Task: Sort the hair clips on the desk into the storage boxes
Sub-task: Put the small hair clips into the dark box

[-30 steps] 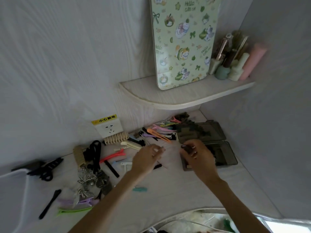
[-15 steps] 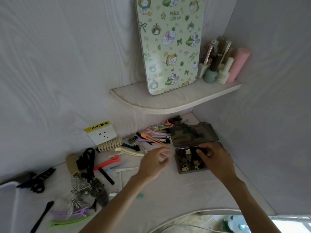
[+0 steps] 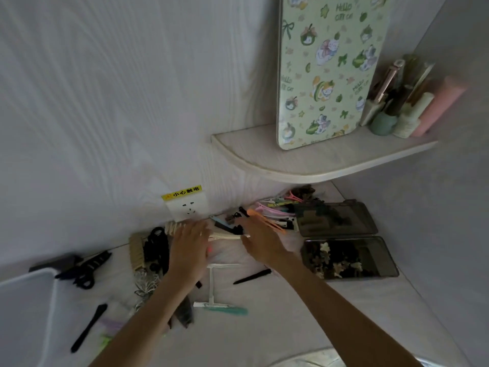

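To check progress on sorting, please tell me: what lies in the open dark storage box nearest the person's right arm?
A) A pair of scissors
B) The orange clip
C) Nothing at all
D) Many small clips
D: the storage box holds a heap of small clips, dark and pale.

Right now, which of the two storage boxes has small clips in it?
The nearer storage box, right of the right hand; the farther box by the wall looks empty.

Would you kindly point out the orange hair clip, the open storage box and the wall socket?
orange hair clip [image 3: 267, 220], head view, middle of its length.
open storage box [image 3: 386, 250], head view, bare right part.
wall socket [image 3: 187, 207], head view, white faceplate centre.
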`<action>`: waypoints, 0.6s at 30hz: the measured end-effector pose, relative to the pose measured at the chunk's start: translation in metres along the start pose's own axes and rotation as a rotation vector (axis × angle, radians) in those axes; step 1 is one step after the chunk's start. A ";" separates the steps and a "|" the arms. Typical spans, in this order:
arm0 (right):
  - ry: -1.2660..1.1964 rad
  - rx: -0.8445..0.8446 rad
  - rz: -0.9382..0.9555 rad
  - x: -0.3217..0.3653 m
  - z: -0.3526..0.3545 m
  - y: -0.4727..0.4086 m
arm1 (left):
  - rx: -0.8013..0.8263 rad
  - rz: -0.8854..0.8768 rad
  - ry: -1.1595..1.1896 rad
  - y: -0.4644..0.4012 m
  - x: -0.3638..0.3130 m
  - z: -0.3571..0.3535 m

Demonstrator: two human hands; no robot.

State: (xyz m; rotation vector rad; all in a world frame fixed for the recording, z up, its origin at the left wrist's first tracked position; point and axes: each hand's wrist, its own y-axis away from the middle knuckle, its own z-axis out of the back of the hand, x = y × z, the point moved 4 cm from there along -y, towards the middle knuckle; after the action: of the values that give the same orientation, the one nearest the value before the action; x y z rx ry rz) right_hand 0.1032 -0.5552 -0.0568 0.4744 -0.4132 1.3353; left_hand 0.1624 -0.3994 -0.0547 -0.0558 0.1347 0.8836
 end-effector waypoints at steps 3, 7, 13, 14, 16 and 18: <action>-0.041 -0.034 -0.073 0.008 -0.016 -0.012 | -0.050 0.052 0.008 0.006 0.009 0.009; -0.096 0.001 -0.167 0.008 -0.036 -0.008 | -0.053 0.081 0.008 0.000 0.019 0.020; -0.040 0.061 -0.234 -0.004 -0.039 0.001 | -0.019 -0.031 0.303 -0.042 -0.004 0.010; -0.018 0.033 -0.243 -0.007 -0.036 0.003 | 0.004 -0.056 0.326 -0.048 -0.011 0.008; -0.044 -0.063 -0.231 -0.012 -0.029 0.008 | 0.057 -0.081 0.289 -0.054 -0.021 0.001; -0.095 -0.188 -0.176 -0.014 -0.017 0.004 | 0.082 -0.060 0.243 -0.058 -0.020 -0.008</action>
State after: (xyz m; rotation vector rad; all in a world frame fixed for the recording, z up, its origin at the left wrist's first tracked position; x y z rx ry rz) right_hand 0.0969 -0.5561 -0.0782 0.4078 -0.5575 1.0957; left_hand 0.1938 -0.4522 -0.0607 -0.0899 0.3944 0.8087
